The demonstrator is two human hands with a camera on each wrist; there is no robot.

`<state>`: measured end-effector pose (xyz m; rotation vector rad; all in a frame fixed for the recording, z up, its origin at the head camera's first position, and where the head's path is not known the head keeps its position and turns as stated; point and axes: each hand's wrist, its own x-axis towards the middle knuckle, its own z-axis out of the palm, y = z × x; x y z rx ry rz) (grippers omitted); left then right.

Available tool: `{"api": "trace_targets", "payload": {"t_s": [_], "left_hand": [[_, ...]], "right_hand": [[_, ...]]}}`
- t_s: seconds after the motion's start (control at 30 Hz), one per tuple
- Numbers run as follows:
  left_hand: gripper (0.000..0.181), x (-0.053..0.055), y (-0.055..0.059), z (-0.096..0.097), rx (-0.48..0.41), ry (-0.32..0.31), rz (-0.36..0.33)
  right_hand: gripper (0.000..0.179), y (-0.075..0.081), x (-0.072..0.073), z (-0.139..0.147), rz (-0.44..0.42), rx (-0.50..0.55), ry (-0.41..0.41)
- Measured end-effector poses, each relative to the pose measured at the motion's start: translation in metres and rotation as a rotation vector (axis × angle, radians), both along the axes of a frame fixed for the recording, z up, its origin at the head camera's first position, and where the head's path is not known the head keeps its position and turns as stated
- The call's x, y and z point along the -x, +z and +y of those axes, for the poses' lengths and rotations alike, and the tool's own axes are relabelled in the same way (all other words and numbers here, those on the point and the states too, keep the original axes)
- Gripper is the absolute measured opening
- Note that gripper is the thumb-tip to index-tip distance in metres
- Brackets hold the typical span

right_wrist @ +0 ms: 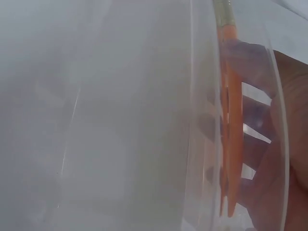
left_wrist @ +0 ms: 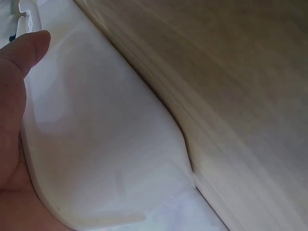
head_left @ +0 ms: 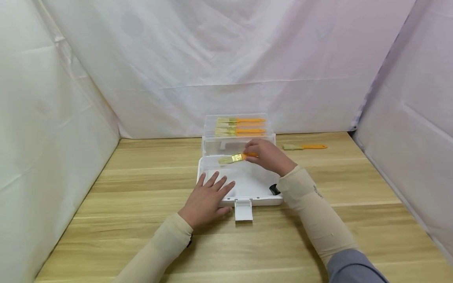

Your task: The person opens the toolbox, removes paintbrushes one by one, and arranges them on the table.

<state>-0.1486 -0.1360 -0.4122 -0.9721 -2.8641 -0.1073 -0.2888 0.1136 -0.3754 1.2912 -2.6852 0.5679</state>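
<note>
Brush point(head_left: 236, 158): frame centre, above white tray point(head_left: 255, 179), bristles toward left.
Right hand point(head_left: 268, 155): fingers clamped on brush handle.
Left hand point(head_left: 205, 202): fingers apart, resting at tray's lower-left edge.
Clear case point(head_left: 211, 147): upper centre, with more brushes point(head_left: 250, 120).
Lone brush point(head_left: 305, 147): right of case, on table point(head_left: 354, 188).

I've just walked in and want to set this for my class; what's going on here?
A person's right hand holds a brush by its orange handle over an open white box. The left hand rests, fingers spread, at the box's near left edge. Other brushes show in the clear part at the back, and one more brush lies on the table to the right.
</note>
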Motion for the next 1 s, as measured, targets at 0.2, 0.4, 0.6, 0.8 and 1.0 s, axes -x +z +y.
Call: {"api": "trace_targets", "payload": {"t_s": [0.2,0.4,0.6,0.8,1.0], "left_hand": [[0.071,-0.001,0.001,0.002,0.009,0.002,0.003],[0.071,-0.001,0.002,0.001,0.002,0.003,0.015],[0.071,-0.001,0.002,0.0,-0.012,0.003,0.002],[0.071,-0.001,0.001,0.0,-0.014,0.005,0.0],[0.071,-0.001,0.001,0.001,-0.012,0.007,-0.016]], "right_hand": [[0.015,0.0,-0.003,0.008,0.052,0.038,0.037],[0.015,0.003,-0.005,0.012,0.11,0.059,0.045],[0.017,0.008,-0.008,0.014,0.181,0.082,0.054],[0.017,0.015,-0.013,0.019,0.213,0.119,0.053],[0.016,0.025,-0.018,0.024,0.236,0.118,0.027]]}}
